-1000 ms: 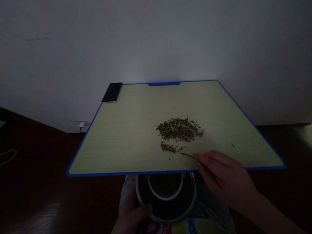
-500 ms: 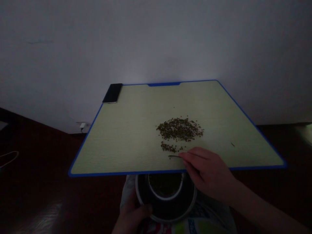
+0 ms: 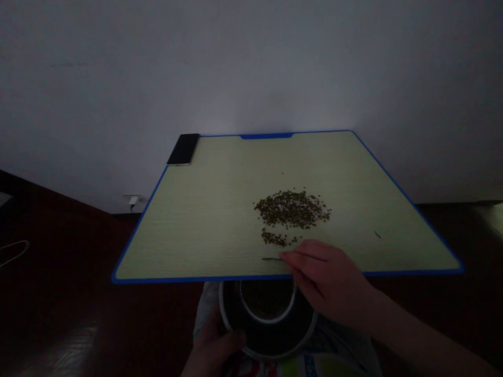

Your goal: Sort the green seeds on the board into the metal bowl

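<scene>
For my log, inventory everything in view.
Wall: 1, grey, behind
Floor: 1, reddish, below
Rectangular blue-edged tabletop: 1, pale, centre
Flat phone: 1, black, far-left tabletop corner
Small grains: many, brownish, mid-tabletop
Sliver: 1, brown, tabletop right
Thin utensil: 1, dark, right hand
Round bowl: 1, dark, bottom centre
Plug: 1, white, wall, left
Cable: 1, pale, far left
Printed material: count unclear, multicoloured, bottom
Left hand: 1, bare, on bowl
Right hand: 1, bare, tabletop's front

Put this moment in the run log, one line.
left hand: holds bowl rim | right hand: pinches thin tool | tabletop: larger grain cluster, smaller grain cluster; phone, far left
</scene>
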